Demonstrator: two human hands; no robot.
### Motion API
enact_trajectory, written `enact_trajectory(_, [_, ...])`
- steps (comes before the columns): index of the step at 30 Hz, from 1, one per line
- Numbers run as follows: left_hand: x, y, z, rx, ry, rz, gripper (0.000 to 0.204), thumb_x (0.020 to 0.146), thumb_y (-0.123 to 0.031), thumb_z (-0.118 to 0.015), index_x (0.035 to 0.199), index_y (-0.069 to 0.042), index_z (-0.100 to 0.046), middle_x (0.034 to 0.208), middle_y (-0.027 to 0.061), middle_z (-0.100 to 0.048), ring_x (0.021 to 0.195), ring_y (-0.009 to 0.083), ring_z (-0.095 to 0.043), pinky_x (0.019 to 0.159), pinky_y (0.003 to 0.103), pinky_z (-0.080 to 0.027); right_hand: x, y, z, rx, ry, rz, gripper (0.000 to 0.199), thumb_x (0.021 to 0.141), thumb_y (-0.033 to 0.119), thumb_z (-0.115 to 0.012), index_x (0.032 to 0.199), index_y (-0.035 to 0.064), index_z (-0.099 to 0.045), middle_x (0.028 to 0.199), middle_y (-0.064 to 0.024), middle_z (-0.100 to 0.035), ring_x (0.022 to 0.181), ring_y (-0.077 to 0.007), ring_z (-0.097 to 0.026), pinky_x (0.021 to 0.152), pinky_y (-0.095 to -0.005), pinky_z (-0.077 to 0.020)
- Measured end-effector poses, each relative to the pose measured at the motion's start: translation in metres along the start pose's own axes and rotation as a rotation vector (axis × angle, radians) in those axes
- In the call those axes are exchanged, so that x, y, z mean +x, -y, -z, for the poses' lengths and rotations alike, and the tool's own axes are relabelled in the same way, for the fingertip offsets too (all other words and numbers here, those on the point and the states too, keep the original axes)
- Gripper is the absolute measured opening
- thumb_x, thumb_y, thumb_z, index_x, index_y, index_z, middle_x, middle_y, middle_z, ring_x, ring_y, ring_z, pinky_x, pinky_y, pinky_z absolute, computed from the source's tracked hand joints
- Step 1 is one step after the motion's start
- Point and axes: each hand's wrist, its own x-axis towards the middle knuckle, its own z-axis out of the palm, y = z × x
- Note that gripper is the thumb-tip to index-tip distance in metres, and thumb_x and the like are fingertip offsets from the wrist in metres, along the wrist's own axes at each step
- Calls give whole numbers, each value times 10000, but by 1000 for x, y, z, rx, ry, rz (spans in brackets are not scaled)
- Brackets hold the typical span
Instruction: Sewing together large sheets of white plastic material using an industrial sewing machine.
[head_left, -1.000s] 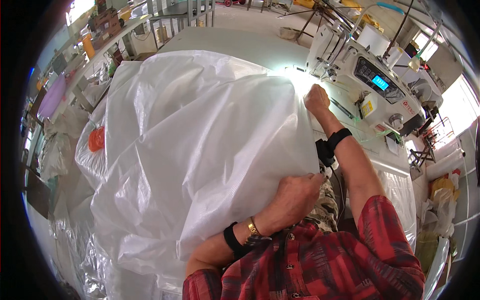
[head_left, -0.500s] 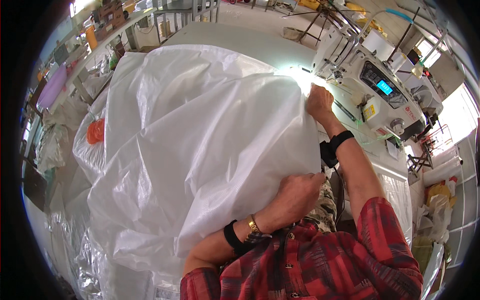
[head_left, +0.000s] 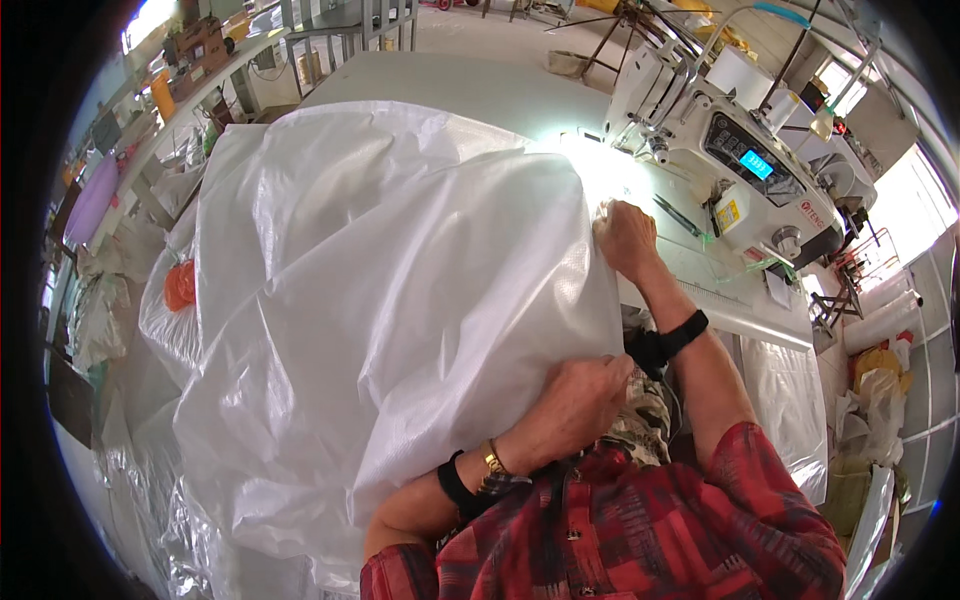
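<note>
A large white plastic sheet [head_left: 400,270] with a woven look spreads over the table and hangs toward me in folds. Closed on its right edge, near the lit sewing area, is my right hand [head_left: 627,240]. Closer to my body, my left hand [head_left: 585,390] grips the same edge in a pinch, its fingertips partly hidden. The white sewing machine [head_left: 720,150] with a blue lit display stands just beyond my right hand. A dark slim tool [head_left: 678,215], perhaps tweezers, lies beside the machine on the table.
The grey table [head_left: 450,85] reaches back behind the sheet. An orange bundle [head_left: 180,286] in clear plastic sits at the left. Farther left is a cluttered bench with a purple basin [head_left: 92,198]. A metal chair [head_left: 345,22] stands behind; plastic bags [head_left: 880,410] are heaped at right.
My right hand has come toward me, away from the machine, with the sheet's edge. My left hand has shifted slightly down and left, still gripping. The view has turned a little.
</note>
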Motion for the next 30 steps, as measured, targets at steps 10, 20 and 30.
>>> enact_trajectory(10, [7, 1, -4, 90, -22, -15, 105, 804, -28, -586, 810, -23, -482, 694, 186, -572, 667, 411, -584, 556, 468, -448, 2, 0, -5, -61, -14, 68, 98, 785, 107, -565, 808, 47, -639, 816, -172, -661, 821, -367, -641, 901, -539, -356])
enact_trajectory(20, [27, 7, 2, 317, -131, 51, 94, 800, -29, -575, 826, -22, -484, 722, 191, -584, 696, 418, -585, 589, 491, -450, 32, -12, -12, 18, -49, -82, 128, 808, 137, -592, 811, 24, -653, 819, -187, -667, 826, -355, -648, 783, -461, -441])
enact_trajectory(30, [25, 8, -2, 340, -66, 43, 90, 800, -41, -564, 837, -15, -486, 764, 183, -592, 689, 419, -585, 598, 492, -450, -16, 2, 0, 15, -37, 8, 187, 827, 184, -576, 875, 15, -638, 819, -204, -667, 824, -369, -652, 836, -516, -452])
